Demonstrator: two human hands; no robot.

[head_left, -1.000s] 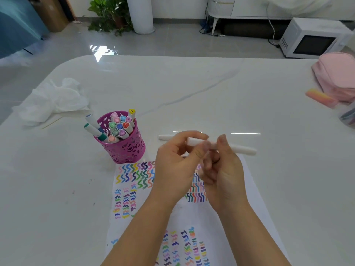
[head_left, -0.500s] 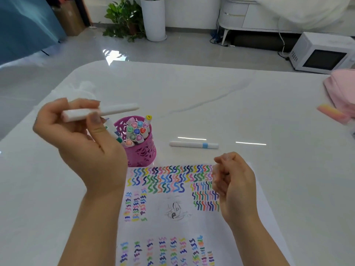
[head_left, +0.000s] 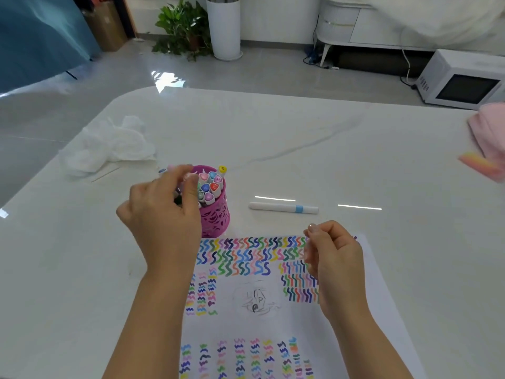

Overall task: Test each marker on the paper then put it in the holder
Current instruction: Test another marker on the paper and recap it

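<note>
Down from the air to the left of the holder (head_left: pixel 216 218), the left hand (head_left: pixel 164 214) has come to the holder's near-left rim, and the white marker it carried level a moment ago no longer shows as a whole; the right hand (head_left: pixel 334 258) has hardly shifted. At the rim the left hand's fingers are curled. Blur hides whether they still pinch that marker or have let it drop among the capped markers (head_left: pixel 209 186) standing upright inside, so I cannot tell its grip. The right hand hovers over the top edge of the paper (head_left: pixel 369 310), to the right of the holder and on its nearer side, fingers loosely curled with nothing visible in them. What the next move turns on is the loose marker (head_left: pixel 284 207), white with a blue band, lying flat on the worktop (head_left: pixel 300 138) to the right of the holder and just beyond the paper's far edge. Its long axis runs left to right, roughly parallel to that edge, with one end pointing back at the holder. It lies ahead of the right hand and slightly to its left, near it, while the left hand sits on the holder's other side, with the holder between. So the right hand looks better placed to take it, reaching forward and closing across the barrel, not along it. A crumpled tissue (head_left: pixel 109 149) lies beyond the holder to its left, well apart.
</note>
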